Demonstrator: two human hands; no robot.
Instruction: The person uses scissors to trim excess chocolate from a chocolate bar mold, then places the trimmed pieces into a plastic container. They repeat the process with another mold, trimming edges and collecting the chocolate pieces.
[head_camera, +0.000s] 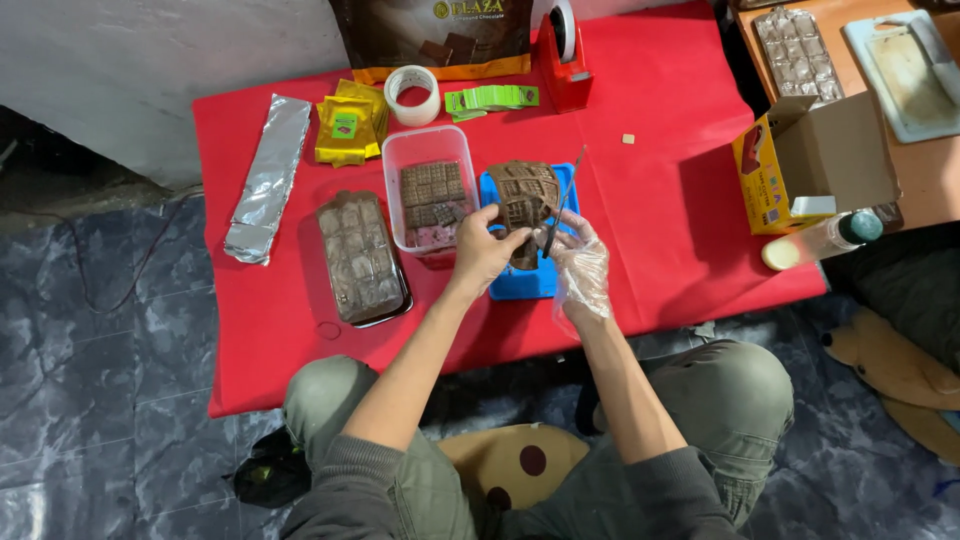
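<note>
Both hands meet over the red-covered worktop (650, 150). Left hand (482, 250), bare, grip closed on the near left edge of a brown flexible chocolate mould sheet (522, 200), held tilted above a blue rectangular tray (530, 285). Right hand (578, 262), in a thin clear plastic glove, grip closed on a slim dark stick-like tool (562, 205) whose tip rises past the mould's right side; fingers also touch the mould's lower edge.

Just left of the left grip: clear plastic tub (428, 190) with brown chocolate squares inside. Further left: a filled clear mould tray (360, 257), then a folded strip of silver foil (268, 175). Beyond the grips: yellow wrappers (350, 125), roll of white tape (412, 95), red tape dispenser (565, 60).

Judgement: the mould looks light, bendy and slick with chocolate; pieces likely brittle. Best held at the rim, two hands, flexing gently, not across the cavities.
</note>
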